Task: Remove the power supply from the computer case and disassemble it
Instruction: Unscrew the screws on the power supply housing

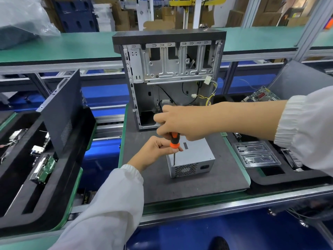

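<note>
Both hands are on one tool. Our right hand (177,121) wraps the top of the driver (174,140), fingers (160,117) curled round the orange/black handle so we can press down & twist. Left hand (158,150) pinches low on the handle at the orange collar, thumb and curled fingers steadying it; we judge that's to keep the shaft upright so the tip doesn't skate off the screw.

PSU (191,157) is already out of the case (169,76). It sits on the dark mat (189,188) just in front of the case, fan grille & power socket facing us. Driver shaft runs down to the PSU's near-left top corner; tip looks seated at the edge there, but the screw itself is too small to make out.

Case stands upright behind, open side toward us, loose yellow/black wires hanging inside w/ white plugs. That fits a PSU unplugged and lifted clear.

Side panel (62,109) leans in the foam tray (21,195) at left, out of the way. Clear plastic tray (256,154) lies at right, near the PSU; prob. handy for screws, tho we can't see any in it.

Step in hand, as we read it: removal done, disassembly barely begun, cover still on. Risk: PSU isn't held down, so a hard twist could turn or slide it on the mat.
</note>
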Motion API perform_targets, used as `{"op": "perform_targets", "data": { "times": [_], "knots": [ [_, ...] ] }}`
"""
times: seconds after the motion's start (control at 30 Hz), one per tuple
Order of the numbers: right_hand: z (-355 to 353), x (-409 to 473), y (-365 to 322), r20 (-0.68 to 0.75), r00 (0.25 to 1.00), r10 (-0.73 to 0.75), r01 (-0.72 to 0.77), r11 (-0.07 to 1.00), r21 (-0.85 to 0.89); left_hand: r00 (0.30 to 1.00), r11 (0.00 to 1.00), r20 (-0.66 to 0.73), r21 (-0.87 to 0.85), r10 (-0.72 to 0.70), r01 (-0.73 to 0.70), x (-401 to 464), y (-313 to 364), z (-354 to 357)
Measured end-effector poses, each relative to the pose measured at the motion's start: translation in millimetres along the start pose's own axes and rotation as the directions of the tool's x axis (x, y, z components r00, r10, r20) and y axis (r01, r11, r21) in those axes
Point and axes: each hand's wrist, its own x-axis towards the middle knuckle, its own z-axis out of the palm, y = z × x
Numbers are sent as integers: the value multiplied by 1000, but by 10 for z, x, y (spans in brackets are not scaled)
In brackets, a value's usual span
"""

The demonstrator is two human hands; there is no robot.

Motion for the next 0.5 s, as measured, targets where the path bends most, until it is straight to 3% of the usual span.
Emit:
{"op": "perform_targets", "data": {
  "times": [0.07,0.13,0.2,0.23,0.33,0.4,0.5],
  "knots": [
    [-92,7,16,154,985,83,-109,980,167,1000,1000,-13,-9,26,-27,3,22,5],
    [-207,49,86,408,877,254,-413,833,368,999,999,-27,15,43,-43,36,40,23],
    [-256,121,128,568,737,367,-591,756,280,999,999,-29,36,18,-17,63,55,50],
    [-253,161,138,580,716,387,-603,762,236,999,999,-31,44,14,-12,74,45,54],
    [-175,223,139,472,815,336,-466,864,190,999,1000,-29,14,-22,22,64,13,30],
    [-142,179,138,364,901,234,-305,940,151,999,999,8,-28,-38,38,50,4,-15],
    [-100,87,98,232,969,84,-104,992,76,997,998,71,-47,-35,38,27,14,-62]
  ]
}}
